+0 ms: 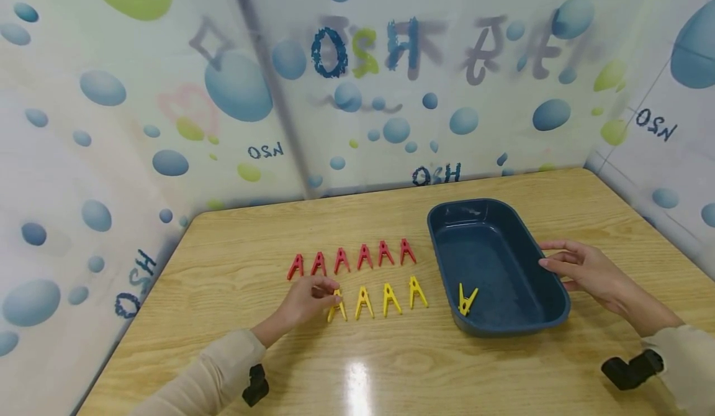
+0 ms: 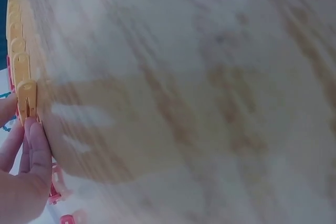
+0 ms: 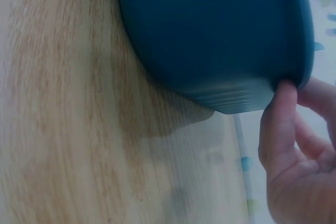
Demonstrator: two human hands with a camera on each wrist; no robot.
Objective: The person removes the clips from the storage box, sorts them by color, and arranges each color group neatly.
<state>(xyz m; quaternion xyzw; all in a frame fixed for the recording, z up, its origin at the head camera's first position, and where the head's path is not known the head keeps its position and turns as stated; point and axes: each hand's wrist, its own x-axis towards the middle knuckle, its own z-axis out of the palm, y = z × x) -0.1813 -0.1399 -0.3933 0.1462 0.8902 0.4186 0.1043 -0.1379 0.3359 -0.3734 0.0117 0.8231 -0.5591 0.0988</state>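
Note:
My left hand (image 1: 306, 300) is at the left end of a row of yellow clothespins, its thumb and fingertips pinching the endmost yellow clothespin (image 2: 27, 98), which stands on the table. Three more yellow clothespins (image 1: 389, 300) stand to its right. With thumb and fingers on either side of the rim, my right hand (image 1: 586, 273) grips the right side of a dark blue plastic basin (image 1: 491, 267). Inside the basin, near its front left corner, lies one yellow clothespin (image 1: 466, 300). The right wrist view shows the basin's outer wall (image 3: 210, 35) and the fingers at its edge.
Behind the yellow row stands a row of several red clothespins (image 1: 364, 256). Everything sits on a wood-grain table (image 1: 251, 236). Hanging sheets (image 1: 391, 124) printed with blue and green spots enclose the table's back and sides.

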